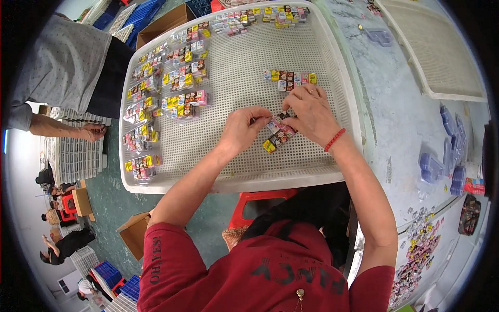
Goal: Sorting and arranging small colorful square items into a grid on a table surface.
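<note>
Over the right half of a large white perforated tray [234, 67], a person in a red shirt works with two bare hands. Between the hands, a slanted cluster of miniature cartons [279, 136], coloured yellow, brown, pink and white, lies on the tray floor. The left hand [241, 127] has its thumb and forefinger drawn nearly together beside the cluster; whether something thin sits between them is too small to tell. The right hand [312, 114], wearing a red beaded bracelet [335, 140], is half curled above the cluster's upper end, thumb and forefinger slightly apart near the cartons; its grip, if any, cannot be made out.

A likely risk is a bump: another group of cartons [290, 78] lies just beyond the right knuckles, and a careless wrist could push it askew. Pressing unevenly on the slanted cluster could also make its pieces slide apart, since they seem small and light.

Down the tray's left side and along its far edge stand packs of similar cartons [185, 99], apparently in clear plastic shells. Beyond the right rim, a pale table [374, 99] bears a second white tray [442, 47], empty-looking clear plastic containers [430, 167] and a loose spread of small pink, dark and yellow pieces [421, 249].
</note>
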Available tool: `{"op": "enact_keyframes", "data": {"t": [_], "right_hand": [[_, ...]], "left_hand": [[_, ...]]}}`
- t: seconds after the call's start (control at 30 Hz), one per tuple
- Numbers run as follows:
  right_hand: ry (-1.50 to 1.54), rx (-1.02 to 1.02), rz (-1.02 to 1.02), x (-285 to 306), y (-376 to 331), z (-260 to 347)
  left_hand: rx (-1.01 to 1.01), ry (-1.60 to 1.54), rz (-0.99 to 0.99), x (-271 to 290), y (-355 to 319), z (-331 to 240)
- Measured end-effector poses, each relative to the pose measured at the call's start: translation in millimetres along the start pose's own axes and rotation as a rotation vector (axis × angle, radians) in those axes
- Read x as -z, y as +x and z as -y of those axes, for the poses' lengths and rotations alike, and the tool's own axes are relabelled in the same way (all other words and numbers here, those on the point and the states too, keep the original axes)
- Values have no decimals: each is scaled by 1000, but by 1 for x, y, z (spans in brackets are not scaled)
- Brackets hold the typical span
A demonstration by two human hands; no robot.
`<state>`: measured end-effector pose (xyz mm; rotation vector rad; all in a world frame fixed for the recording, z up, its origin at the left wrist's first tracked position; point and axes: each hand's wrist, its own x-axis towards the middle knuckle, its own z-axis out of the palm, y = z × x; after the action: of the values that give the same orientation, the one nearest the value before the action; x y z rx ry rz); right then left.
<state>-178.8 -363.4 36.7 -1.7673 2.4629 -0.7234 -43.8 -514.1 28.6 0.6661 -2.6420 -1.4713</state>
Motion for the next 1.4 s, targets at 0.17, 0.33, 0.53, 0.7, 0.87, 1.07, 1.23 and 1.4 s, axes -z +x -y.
{"op": "enact_keyframes", "data": {"t": [0.17,0.33,0.53,0.7,0.87,1.07,1.23,1.4], "right_hand": [[37,2,-30,5,-1,7],[32,79,-97,-5,-3,7],[88,47,-193,-1,-8,10],[631,-418,-282,42,-47,25],[762,-610,-648,100,-169,20],[427,-1136,-1417,108,-442,58],[20,-1525,-1869,78,-643,152],[-624,-2042,-1711,45,-863,274]], "left_hand": [[-19,42,-12,1,1,1],[-41,24,-29,0,1,2],[10,20,-3,0,0,-1],[-70,-57,51,-13,5,3],[-58,158,68,12,4,10],[-455,328,28,15,75,97],[-184,80,-6,29,46,63],[-200,177,42,3,84,82]]}}
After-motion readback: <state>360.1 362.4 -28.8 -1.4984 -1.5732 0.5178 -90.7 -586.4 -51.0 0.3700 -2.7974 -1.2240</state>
